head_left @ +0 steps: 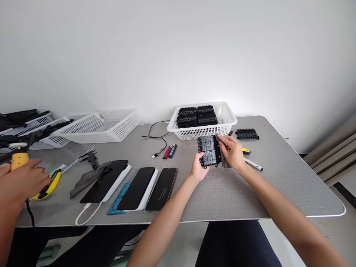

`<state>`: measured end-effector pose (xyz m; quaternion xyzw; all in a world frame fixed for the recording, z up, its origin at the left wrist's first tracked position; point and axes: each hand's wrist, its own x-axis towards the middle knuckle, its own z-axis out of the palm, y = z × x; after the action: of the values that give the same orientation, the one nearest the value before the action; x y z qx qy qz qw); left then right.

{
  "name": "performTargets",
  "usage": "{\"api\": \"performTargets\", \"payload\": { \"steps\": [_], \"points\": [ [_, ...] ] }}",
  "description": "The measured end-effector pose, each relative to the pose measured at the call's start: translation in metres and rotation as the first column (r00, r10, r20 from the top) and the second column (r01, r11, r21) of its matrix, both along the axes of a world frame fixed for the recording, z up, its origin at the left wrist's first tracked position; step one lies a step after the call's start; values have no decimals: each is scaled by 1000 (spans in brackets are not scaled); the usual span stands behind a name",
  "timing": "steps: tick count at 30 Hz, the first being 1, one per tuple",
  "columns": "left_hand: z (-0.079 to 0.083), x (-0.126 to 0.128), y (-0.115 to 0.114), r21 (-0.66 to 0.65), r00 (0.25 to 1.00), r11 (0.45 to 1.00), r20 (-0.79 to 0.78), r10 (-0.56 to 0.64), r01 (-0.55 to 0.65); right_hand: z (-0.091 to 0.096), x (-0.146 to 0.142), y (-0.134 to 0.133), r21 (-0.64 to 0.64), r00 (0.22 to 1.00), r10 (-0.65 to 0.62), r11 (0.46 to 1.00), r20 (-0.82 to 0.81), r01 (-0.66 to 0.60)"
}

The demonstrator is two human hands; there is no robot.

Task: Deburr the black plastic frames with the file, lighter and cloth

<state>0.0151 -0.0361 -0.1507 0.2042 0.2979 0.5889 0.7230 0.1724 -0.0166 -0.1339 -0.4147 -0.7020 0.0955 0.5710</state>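
My left hand (pixel 199 167) grips a black plastic part (pixel 208 150) by its lower left edge, thumb across the front. The part is a rectangular grid panel with toothed sides, tilted up toward me above the table. At its right edge, my right hand (pixel 233 152) is closed on a thin grey-brown sheet (pixel 226 162), maybe cloth or sandpaper. Its fingertips are right by the panel's upper right corner. Behind the panel stands a white plastic basket (pixel 178 134) with several similar black parts (pixel 197 115) stacked in it.
Another black part (pixel 247 134), a yellow-ended tool (pixel 246 151) and a marker (pixel 253 164) lie to the right. Phones (pixel 136 188), lighters (pixel 170 151), a cable (pixel 160 138) and calipers (pixel 91 158) lie left. A co-worker's hand (pixel 29 180) holds a yellow tool (pixel 19 159) at far left.
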Motion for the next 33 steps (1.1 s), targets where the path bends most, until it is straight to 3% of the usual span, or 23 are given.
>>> {"api": "performTargets", "payload": {
  "steps": [4, 10, 16, 20, 23, 26, 29, 33],
  "points": [
    [0, 1, -1, 36, 1000, 999, -26, -9, 10, 1, -4, -1, 42, 997, 4, 999, 78, -8],
    [-3, 1, 4, 45, 1000, 999, -17, 16, -15, 3, -14, -8, -36, 978, -23, 999, 206, 31],
    [5, -17, 14, 47, 986, 985, 15, 166, -166, -4, -23, -20, -167, 936, 163, 979, 311, -114],
    [10, -23, 15, 67, 989, 987, 20, 146, -147, 6, -13, -21, -224, 930, 265, 952, 253, -210],
    [11, -19, 12, 61, 993, 991, 8, 115, -115, 17, -2, -18, -137, 983, 144, 982, 115, -128],
    [10, -9, 6, 46, 1000, 999, -18, 2, -1, 20, 1, -14, -47, 998, 28, 999, 53, -25],
    [9, -1, 0, 58, 996, 994, -16, -90, 91, 14, -2, -11, 9, 996, 19, 1000, 85, -19],
    [9, -1, 1, 68, 1000, 997, 4, -27, 27, 2, -10, -13, -20, 978, 16, 1000, 206, -12]
  ]
}}
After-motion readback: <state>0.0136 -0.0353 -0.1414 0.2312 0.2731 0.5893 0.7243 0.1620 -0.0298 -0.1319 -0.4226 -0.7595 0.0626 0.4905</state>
